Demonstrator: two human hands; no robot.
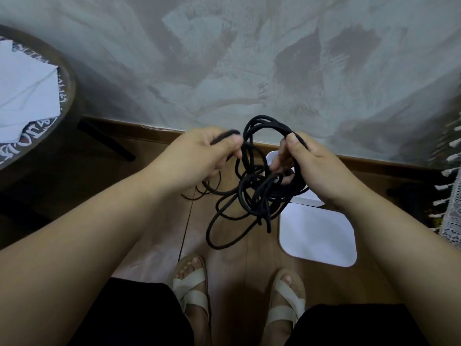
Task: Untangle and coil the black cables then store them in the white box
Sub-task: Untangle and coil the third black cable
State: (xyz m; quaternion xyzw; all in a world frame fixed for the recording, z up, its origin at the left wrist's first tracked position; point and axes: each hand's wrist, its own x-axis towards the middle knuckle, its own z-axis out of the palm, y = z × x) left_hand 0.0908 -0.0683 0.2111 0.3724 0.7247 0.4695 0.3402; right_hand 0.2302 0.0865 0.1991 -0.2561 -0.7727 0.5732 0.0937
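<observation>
Tangled black cables (252,193) hang over the white box (311,199); bare floor (237,265) beside it; table (68,81) well left.

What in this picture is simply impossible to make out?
1. White box: head view, mostly hidden behind the right hand and the black cables; its inside is unseen.
2. Number of cables: the tangle overlaps itself, so no count is possible.
3. Strand in the left hand: blurred at the thumb.
4. Round table: cut off by the left edge; its lettering is unreadable.
</observation>
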